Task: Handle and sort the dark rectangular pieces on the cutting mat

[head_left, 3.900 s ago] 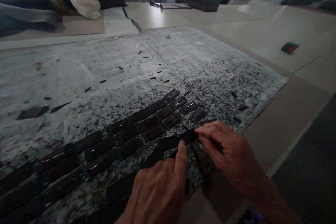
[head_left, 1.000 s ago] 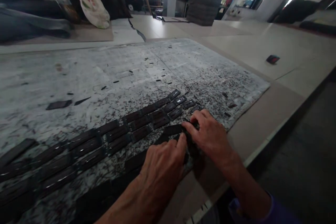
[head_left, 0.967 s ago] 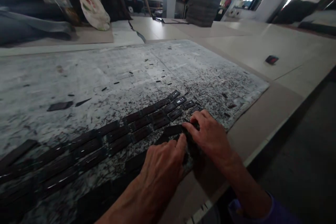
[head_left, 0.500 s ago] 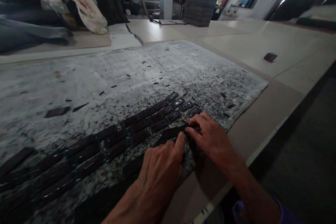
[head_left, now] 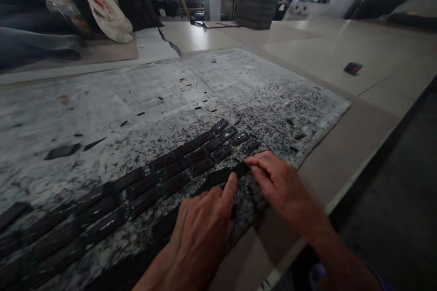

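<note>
My right hand (head_left: 273, 175) has its thumb and forefinger pinched on the end of a small black strip (head_left: 240, 170), which looks like fabric or leather. The forefinger of my left hand (head_left: 208, 218) is stretched out and presses on the strip's near end; its other fingers are partly hidden. Just left of that fingertip lies another flat black piece (head_left: 218, 176). Beyond both hands, rows of dark rectangular pieces (head_left: 201, 161) with shiny edges lie on a grey-white speckled sheet (head_left: 136, 86).
Black scraps (head_left: 63, 151) are scattered over the sheet. A small dark object with red on it (head_left: 353, 68) sits on the pale table (head_left: 307, 50) at right. Behind are a white plastic bag (head_left: 105, 9) and a dark stack (head_left: 257, 3). The table edge runs along the right.
My right hand has turned and drawn slightly right, so more of the black strip shows between my hands. My left forefinger stays pressed near the strip. The view has shifted slightly.
</note>
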{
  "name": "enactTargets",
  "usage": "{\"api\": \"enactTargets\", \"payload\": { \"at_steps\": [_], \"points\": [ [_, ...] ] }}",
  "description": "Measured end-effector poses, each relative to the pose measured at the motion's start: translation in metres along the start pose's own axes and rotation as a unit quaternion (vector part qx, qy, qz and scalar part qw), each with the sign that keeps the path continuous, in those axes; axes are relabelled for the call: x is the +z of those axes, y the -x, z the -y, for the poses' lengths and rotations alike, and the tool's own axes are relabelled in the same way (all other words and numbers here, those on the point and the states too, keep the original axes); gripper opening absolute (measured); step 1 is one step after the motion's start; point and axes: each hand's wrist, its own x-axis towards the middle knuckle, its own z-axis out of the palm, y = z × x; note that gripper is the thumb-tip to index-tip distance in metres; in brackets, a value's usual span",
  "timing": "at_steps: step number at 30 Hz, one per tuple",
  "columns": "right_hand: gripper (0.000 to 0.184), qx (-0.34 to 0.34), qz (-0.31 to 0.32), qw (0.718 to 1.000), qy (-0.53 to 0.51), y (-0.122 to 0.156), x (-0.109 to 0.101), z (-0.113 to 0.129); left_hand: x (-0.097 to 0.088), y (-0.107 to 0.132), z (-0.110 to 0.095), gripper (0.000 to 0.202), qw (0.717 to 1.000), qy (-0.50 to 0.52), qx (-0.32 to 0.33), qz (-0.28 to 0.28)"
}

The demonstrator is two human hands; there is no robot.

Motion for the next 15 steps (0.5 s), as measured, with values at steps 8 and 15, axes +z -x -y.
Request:
{"api": "enactTargets", "payload": {
  "at_steps": [8,15],
  "points": [
    [0.02,0.089,-0.087,0.979,-0.161,0.013,-0.002,-0.011,0.003,0.0,0.002,0.071,1.0,-0.004,0.007,-0.017],
    [0.016,0.063,-0.141,0.954,-0.255,0.025,-0.004,-0.014,-0.004,0.002,-0.001,0.071,1.0,0.001,0.0,0.006]
  ]
}}
